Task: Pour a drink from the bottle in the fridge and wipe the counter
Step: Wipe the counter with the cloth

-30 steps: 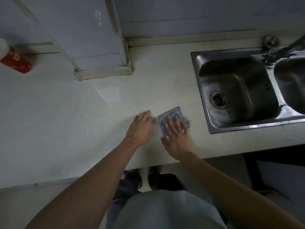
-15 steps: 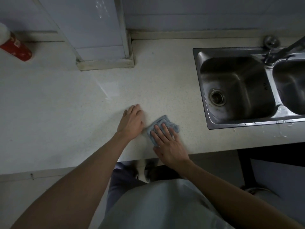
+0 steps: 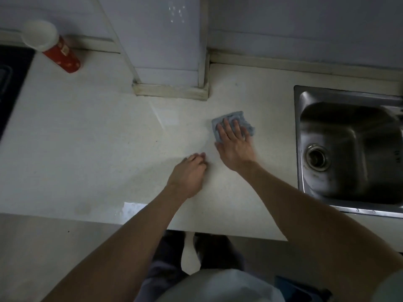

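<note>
Across the counter (image 3: 87,138), near the sink (image 3: 297,127), pushes the grey cloth (image 3: 231,116) farther toward the wall than before, right hand (image 3: 235,144) flat on it, fingers straight. Rests left hand (image 3: 188,173) nearby, loosely curled, empty. Risks bunching the cloth under uneven pressure.

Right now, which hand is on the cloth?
The right hand: fingers pressed flat on the blue cloth. The left hand rests on the bare counter, apart from the cloth, holding nothing.
</note>
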`<state>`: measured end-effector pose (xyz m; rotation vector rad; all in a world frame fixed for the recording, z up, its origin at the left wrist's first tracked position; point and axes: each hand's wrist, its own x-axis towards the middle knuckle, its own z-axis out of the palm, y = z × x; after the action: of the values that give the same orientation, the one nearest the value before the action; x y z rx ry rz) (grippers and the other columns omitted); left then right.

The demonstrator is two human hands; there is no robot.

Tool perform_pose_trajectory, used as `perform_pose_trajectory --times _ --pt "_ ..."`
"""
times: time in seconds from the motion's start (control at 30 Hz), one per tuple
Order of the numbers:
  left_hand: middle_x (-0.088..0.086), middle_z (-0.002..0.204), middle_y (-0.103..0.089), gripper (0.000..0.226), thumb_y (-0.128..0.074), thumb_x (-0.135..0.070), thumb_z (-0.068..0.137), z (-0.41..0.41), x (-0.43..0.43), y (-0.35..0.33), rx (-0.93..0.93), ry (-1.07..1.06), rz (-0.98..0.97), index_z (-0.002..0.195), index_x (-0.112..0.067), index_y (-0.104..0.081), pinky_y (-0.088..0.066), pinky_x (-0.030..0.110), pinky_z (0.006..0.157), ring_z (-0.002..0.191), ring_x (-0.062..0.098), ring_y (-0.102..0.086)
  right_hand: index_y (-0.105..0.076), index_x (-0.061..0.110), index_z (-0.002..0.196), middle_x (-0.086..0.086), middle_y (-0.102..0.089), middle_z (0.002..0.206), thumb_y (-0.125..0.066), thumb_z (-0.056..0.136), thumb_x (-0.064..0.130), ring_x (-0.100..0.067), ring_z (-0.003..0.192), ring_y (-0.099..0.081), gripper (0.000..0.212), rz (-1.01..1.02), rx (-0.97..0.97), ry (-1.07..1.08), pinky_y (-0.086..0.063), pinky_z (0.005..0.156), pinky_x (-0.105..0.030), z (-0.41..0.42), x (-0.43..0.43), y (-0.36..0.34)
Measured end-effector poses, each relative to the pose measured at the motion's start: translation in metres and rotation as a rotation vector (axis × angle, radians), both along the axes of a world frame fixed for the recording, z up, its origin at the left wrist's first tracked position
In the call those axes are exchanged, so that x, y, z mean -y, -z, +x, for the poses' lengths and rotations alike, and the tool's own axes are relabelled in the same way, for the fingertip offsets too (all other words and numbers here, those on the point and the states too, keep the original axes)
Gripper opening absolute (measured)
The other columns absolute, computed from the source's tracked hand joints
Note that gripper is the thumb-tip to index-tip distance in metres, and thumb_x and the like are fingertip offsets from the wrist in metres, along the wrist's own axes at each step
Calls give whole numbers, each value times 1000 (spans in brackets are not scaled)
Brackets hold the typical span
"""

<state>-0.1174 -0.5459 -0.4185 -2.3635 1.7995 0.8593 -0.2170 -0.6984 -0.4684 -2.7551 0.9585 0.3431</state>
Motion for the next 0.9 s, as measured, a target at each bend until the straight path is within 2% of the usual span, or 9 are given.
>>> perform_pose_trajectory --times 0.1,0.2,0.27,0.4,0.5,0.6,0.67,0.8,0.9 --pt "5 162 -22 56 -47 -7 95 1 5 0 -61 -39 45 149 -6 -37 -26 35 118 149 22 -20 -10 15 156 -8 -2 163 -23 102 44 -29 150 5 63 -24 8 12 4 121 -46 25 40 4" --pt "5 160 -26 52 -49 -11 93 5 9 6 -98 -50 62 145 -8 -44 -38 39 113 143 24 -33 -8 14 156 -8 0 163 -21 101 46 -28 150 6 64 -67 15 49 6 121 -44 45 72 9" --pt "3 161 -22 51 -49 -13 94 8 9 7 -110 -31 82 145 -10 -44 -40 39 112 143 24 -33 -8 13 155 -9 0 163 -20 101 47 -28 150 5 65 -87 21 55 7 121 -44 60 90 10" --pt "1 164 -12 55 -47 -12 99 11 5 9 -136 -2 45 152 -12 -32 -23 33 120 151 20 -12 -7 16 156 -8 -2 163 -24 98 50 -27 150 3 69 -107 -24 53 9 117 -42 92 126 11" --pt "0 165 -8 58 -47 -12 99 10 1 9 -142 -12 19 154 -14 -26 -16 33 122 152 19 -5 -10 17 155 -8 -4 163 -24 96 50 -30 150 0 68 -88 -63 26 0 119 -49 117 146 7" --pt "1 165 -1 62 -45 -16 100 8 -2 10 -133 4 28 156 -13 -18 -10 34 124 152 19 1 -20 13 151 -12 -15 160 -1 86 52 -36 147 -11 78 -58 -107 -32 -10 117 -55 140 158 5" --pt "1 165 1 63 -45 -16 100 9 -1 9 -138 6 31 156 -14 -17 -9 33 124 152 19 3 -18 13 151 -12 -15 160 5 81 51 -38 146 -11 83 -39 -141 -20 -10 116 -57 150 161 5" --pt "1 165 -1 62 -46 -14 98 10 0 9 -144 7 49 155 -13 -20 -10 34 124 152 19 2 -9 16 154 -10 -4 162 -15 94 47 -39 147 -4 68 -7 -169 6 -8 116 -55 156 157 -1" --pt "1 165 -2 63 -46 -12 98 9 0 10 -144 -4 50 155 -13 -20 -9 36 124 152 20 2 -9 15 154 -11 -5 162 -25 96 46 -39 147 -5 68 -27 -162 -17 -11 115 -55 154 156 -7"
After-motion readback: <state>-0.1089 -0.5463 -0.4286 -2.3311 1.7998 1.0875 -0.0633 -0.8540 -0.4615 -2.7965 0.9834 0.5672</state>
